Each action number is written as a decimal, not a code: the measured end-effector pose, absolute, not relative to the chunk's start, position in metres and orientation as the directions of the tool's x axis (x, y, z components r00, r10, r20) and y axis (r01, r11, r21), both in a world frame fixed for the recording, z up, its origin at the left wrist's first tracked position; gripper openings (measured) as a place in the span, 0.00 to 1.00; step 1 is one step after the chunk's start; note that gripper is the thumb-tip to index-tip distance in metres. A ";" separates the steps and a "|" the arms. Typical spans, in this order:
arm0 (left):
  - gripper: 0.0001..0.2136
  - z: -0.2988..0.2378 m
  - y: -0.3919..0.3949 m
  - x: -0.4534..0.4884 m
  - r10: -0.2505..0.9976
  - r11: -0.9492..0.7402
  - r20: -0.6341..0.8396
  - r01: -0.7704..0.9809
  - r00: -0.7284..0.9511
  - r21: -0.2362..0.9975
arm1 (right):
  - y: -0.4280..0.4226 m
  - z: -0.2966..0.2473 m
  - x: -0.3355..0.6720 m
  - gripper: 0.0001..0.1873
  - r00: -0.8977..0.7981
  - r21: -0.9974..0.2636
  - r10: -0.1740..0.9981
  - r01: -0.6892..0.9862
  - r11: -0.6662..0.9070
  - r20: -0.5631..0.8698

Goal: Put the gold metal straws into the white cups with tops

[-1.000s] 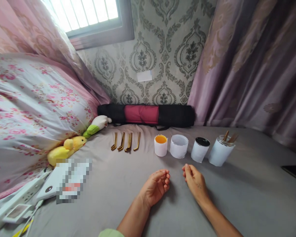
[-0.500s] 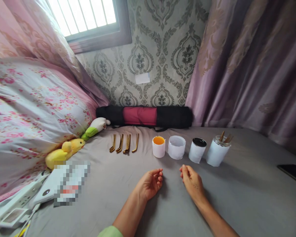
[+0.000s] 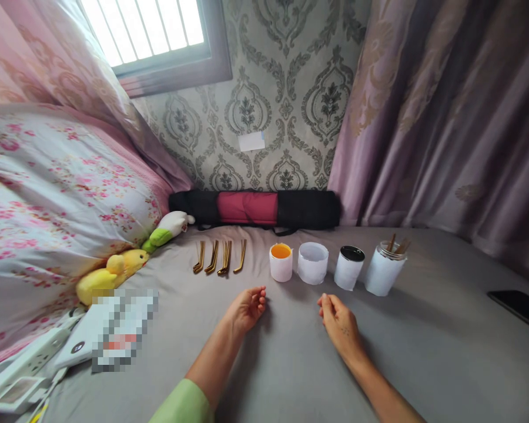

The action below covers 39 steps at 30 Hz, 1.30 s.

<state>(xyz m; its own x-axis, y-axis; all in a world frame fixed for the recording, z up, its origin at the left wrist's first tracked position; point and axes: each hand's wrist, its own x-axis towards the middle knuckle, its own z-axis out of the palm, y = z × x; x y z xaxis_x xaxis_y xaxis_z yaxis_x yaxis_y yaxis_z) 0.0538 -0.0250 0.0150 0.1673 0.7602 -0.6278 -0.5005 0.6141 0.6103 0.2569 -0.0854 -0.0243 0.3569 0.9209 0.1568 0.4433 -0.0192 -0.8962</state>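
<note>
1. From my remote station I watched both hands over a grey sheet (image 3: 291, 370) in the lower middle of the frame, well apart from each other.
2. My left hand (image 3: 248, 308), with a pale green sleeve (image 3: 183, 405) at its forearm, was turned partly palm up just left of centre. Its fingers were loosely curled, and I could see nothing in its grasp.
3. My right hand (image 3: 340, 322) sat right of centre, back upward, fingers folded in beneath the thumb. The inside of that curl was hidden from me, so I could not tell whether it gripped anything.
4. Ahead of the hands, right of centre, four white-covered vessels stood upright in a row. Leftmost was the orange-lined cup (image 3: 281, 270), then the wide cup (image 3: 312, 272), the dark-topped can (image 3: 348, 275) and the glass-necked jar (image 3: 383, 277) with a few brown sticks (image 3: 392, 242) rising from its mouth.
5. Left of that row, near the middle of the frame, the gold bent rods (image 3: 226, 257) lay on the sheet in four spaced sets, their short ends toward me. The rightmost set looked to be the slimmest.
6. A black phone (image 3: 520, 308) lay at the right edge.
7. A black-and-red roll (image 3: 248, 208) stretched along the wall behind everything, and a yellow plush toy (image 3: 97, 285) rested at the left.
</note>
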 end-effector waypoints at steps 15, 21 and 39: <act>0.02 0.017 0.011 0.030 0.848 0.472 -0.526 -0.355 -0.068 0.807 | -0.088 -0.022 0.256 0.21 0.347 -0.878 0.923 0.478 -0.024 0.164; 0.02 0.012 0.019 0.031 0.884 0.423 -0.454 -0.220 -0.113 0.879 | -0.086 -0.025 0.256 0.20 0.349 -0.838 0.912 0.545 -0.011 0.215; 0.08 0.005 0.053 0.012 0.949 0.264 -0.105 0.565 -0.298 0.782 | -0.084 -0.024 0.255 0.17 0.348 -0.808 0.900 0.589 0.010 0.264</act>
